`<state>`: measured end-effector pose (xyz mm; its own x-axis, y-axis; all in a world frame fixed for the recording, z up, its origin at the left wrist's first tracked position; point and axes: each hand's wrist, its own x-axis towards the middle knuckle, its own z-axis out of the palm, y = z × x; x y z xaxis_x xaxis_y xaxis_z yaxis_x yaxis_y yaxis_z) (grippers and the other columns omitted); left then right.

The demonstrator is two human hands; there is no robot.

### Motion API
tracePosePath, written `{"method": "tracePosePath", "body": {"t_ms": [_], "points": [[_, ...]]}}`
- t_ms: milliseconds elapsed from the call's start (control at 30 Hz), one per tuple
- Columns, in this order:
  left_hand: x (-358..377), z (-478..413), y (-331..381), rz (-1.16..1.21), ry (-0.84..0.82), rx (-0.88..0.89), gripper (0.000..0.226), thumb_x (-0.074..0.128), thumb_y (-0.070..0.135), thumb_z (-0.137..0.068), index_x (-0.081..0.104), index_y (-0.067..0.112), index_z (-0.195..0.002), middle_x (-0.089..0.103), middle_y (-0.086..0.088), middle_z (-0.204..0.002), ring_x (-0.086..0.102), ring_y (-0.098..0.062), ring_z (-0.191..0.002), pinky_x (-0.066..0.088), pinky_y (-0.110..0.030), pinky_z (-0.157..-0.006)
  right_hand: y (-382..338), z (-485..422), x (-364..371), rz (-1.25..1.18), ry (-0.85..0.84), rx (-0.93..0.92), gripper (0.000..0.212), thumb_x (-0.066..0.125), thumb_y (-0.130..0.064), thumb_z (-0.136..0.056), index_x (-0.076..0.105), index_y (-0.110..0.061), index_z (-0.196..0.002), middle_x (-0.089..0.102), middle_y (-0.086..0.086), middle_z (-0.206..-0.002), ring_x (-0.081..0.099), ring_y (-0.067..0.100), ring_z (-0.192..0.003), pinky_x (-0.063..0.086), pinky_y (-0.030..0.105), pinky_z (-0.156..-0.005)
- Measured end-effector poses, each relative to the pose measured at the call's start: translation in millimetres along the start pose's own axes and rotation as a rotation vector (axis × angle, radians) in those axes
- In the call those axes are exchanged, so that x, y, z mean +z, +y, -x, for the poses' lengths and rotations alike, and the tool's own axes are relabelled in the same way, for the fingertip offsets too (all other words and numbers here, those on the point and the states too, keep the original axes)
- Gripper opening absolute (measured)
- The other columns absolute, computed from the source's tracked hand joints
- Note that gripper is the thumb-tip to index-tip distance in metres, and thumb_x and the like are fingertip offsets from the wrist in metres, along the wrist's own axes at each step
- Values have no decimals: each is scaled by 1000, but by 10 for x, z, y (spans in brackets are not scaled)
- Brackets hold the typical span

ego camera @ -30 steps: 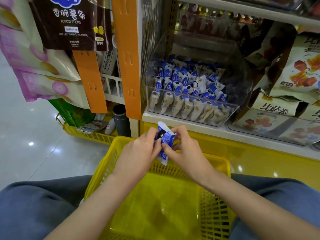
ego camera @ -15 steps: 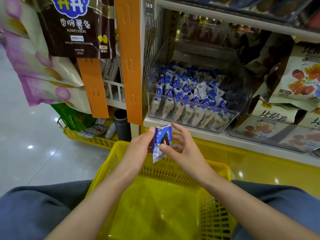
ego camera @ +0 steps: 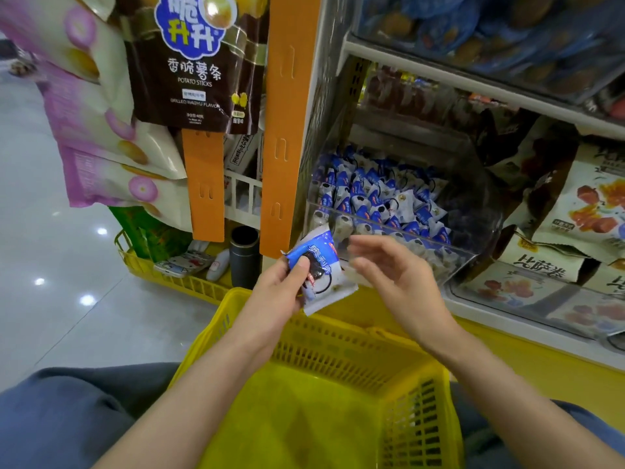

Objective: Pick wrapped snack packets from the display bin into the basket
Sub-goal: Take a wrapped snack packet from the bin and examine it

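Head view looks down on a yellow slatted plastic basket [ego camera: 355, 330] resting on the person's lap, its far rim drawn up close beneath a white shop shelf [ego camera: 541, 336]. At the left end of that shelf, just beside an orange slotted upright [ego camera: 284, 130], stands a clear plastic display bin [ego camera: 483, 214] with a heap of small blue-and-white wrapped snack packets [ego camera: 378, 201] packed against its low front wall. One blue-and-white wrapped packet [ego camera: 326, 265] is out of the bin and in the air above the basket's far rim, tilted, pinched in the left hand [ego camera: 280, 292] with the thumb pressed on its printed face and the fingers behind. The right hand [ego camera: 399, 282] hangs just to the right of that packet with its fingers loosely spread and holding nothing; whether a fingertip touches the wrapper's edge cannot be told through the blur. On progress, the task looks to be near its start: the picking of this packet is done, the drop into the basket is not, and no packet shows on the part of the basket floor in view, though the arms cover some of it. The bin holds many more, so most of the work appears to lie ahead: let this one fall into the basket, then reach into the bin for others.
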<state>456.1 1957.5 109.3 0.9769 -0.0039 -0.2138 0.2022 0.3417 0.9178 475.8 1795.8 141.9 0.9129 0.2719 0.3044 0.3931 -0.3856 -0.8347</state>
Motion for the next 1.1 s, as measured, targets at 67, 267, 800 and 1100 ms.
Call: {"method": "tracePosePath", "body": {"t_ms": [67, 267, 800, 1100], "points": [[-29, -26, 52, 42, 23, 23, 19, 43, 23, -98, 60, 16, -102, 53, -8, -93, 49, -11, -78, 44, -25, -72, -25, -247, -152, 106, 97, -42, 21, 59, -20, -89, 60, -34, -104, 65, -15, -98, 61, -1, -93, 47, 10, -81], [-56, -56, 140, 98, 58, 54, 18, 44, 22, -98, 61, 22, -95, 54, 7, -66, 49, 0, -53, 41, -16, -54, 235, -1131, -333, 535, -33, 341, 23, 57, -28, -91, 63, -16, -111, 62, -2, -99, 55, 7, -85, 41, 18, -76], [-75, -35, 227, 66, 35, 136, 12, 47, 25, -95, 57, 18, -98, 62, -2, -81, 59, -9, -74, 52, -31, -79, -63, -1229, -362, 550, 272, 116, 7, 52, -20, -92, 58, -18, -91, 63, 2, -86, 60, 18, -74, 54, 38, -71], [-67, 64, 268, 296, -139, 5, 39, 38, 34, -96, 50, 16, -129, 65, -5, -120, 59, -20, -114, 42, -40, -102, -434, -478, -130, 80, -41, 119, 12, 57, -11, -90, 59, -18, -81, 66, 2, -76, 63, 6, -60, 53, 19, -54]]}}
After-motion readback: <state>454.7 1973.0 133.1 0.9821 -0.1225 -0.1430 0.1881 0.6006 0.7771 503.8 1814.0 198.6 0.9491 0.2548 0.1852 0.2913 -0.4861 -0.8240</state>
